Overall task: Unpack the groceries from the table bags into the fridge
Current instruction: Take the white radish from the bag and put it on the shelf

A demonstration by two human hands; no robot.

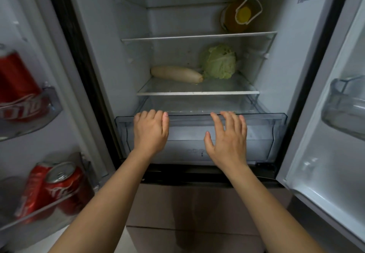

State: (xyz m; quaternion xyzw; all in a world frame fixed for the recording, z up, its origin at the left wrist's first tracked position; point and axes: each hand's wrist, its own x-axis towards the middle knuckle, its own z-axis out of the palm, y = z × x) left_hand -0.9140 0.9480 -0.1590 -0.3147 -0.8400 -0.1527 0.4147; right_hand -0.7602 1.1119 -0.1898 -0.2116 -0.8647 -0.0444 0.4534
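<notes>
Fridge drawer (187, 132), left hand (151, 132) gripping rim, fingertips hidden, cans (59, 185) blurred

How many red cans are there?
3: the upper can in the top door bin; the left can and right can in the lower door bin. Others may hide off-frame.

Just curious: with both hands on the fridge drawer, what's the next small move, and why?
Probably push the drawer shut: it sticks out, looks empty, the right hand lies flat on its front, the left hand grips its rim, neither holding food.
</notes>
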